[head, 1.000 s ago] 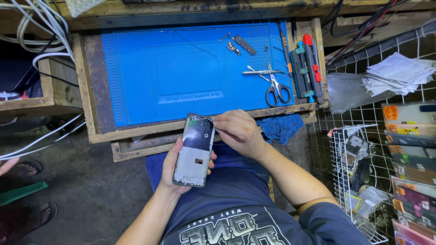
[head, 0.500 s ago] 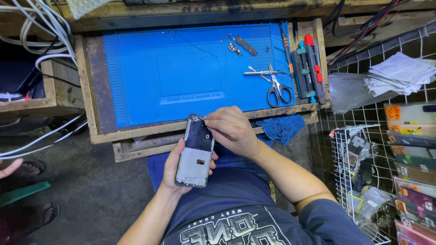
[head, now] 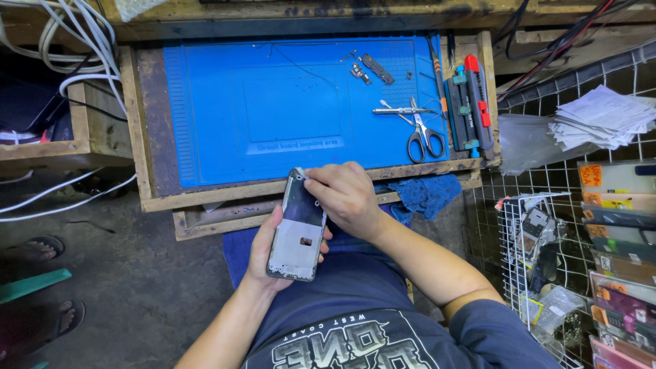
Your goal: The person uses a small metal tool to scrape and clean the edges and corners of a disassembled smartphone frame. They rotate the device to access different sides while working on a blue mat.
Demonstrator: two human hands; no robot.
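Note:
My left hand point(head: 265, 254) cradles an opened phone point(head: 298, 229) from below, over my lap; its back is off and the grey inner frame shows. My right hand point(head: 345, 198) rests on the phone's upper right edge, fingertips pinched at its top corner. Whether a small tool or part sits between those fingers is too small to tell. Both hands hover just in front of the wooden bench edge point(head: 205, 199).
A blue work mat point(head: 225, 102) covers the bench. Scissors point(head: 424, 137), tweezers point(head: 400, 111), small phone parts point(head: 372, 68) and a red-and-grey tool point(head: 471, 102) lie at its right. A blue cloth point(head: 427, 195) hangs off the edge. Wire racks with packages stand right; cables left.
The phone and both hands have shifted slightly; my right fingers have moved up to the phone's top corner.

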